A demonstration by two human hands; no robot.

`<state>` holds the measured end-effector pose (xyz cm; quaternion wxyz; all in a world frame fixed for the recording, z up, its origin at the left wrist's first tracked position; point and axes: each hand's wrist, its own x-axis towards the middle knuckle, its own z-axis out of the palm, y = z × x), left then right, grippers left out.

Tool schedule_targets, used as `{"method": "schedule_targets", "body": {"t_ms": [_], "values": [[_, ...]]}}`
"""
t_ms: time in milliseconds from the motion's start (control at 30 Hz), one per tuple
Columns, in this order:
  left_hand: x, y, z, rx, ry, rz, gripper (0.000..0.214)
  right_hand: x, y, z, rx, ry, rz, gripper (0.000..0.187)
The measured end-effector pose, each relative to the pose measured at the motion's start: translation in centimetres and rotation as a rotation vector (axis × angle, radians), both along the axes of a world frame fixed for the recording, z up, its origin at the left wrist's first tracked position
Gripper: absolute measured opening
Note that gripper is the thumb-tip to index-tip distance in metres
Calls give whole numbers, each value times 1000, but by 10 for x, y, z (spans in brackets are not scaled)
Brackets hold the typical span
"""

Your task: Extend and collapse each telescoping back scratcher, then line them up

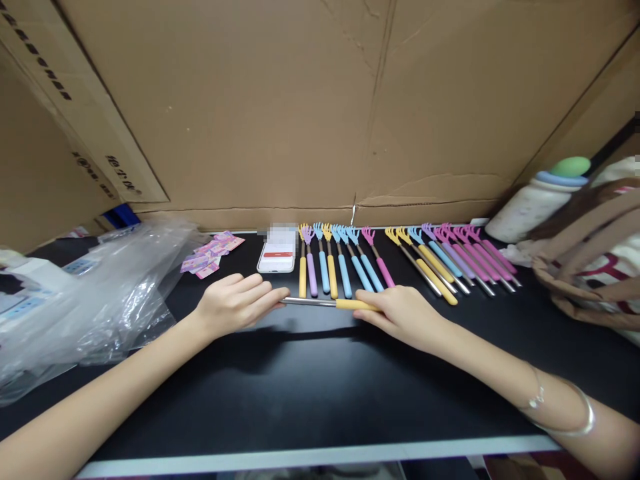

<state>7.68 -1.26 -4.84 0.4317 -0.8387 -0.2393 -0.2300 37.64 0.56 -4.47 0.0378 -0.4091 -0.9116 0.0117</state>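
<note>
My two hands hold one telescopic back scratcher (320,303) level above the black table (310,393). My right hand (400,313) is closed round its yellow grip. My left hand (237,303) pinches the far end of its metal rod, hiding the claw head. Just behind them lies a row of several scratchers (343,263) with yellow, purple, blue and pink grips, claw heads pointing away. A second fanned group of several scratchers (450,257) lies to the right.
A white phone (277,257) and pink stickers (213,253) lie behind my left hand. Crumpled clear plastic bags (100,293) fill the left. A bottle (537,200) and a striped bag (595,260) stand at the right. Cardboard (280,107) walls the back.
</note>
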Motion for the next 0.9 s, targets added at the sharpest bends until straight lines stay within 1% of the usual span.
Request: {"method": "schedule_targets", "body": {"t_ms": [133,300,400,533,633,733,900], "values": [[6,-1,-6,-154,-30,37,14,4,9,-7,118,-8,25,34],[12,-5,-14,-441,-213,49,24,10,11,-4,338,60,81,38],[13,-7,-14,-558,-252,66,26,12,11,-1,413,81,122,39],[11,-8,-11,-717,-239,95,25,12,13,-5,486,97,156,38],[11,-8,-10,-781,-230,124,25,11,14,-8,540,117,185,39],[12,-7,-11,-810,-235,150,25,11,15,-6,574,139,212,39],[14,-10,-14,-848,-241,181,26,12,15,0,575,151,241,38]]}}
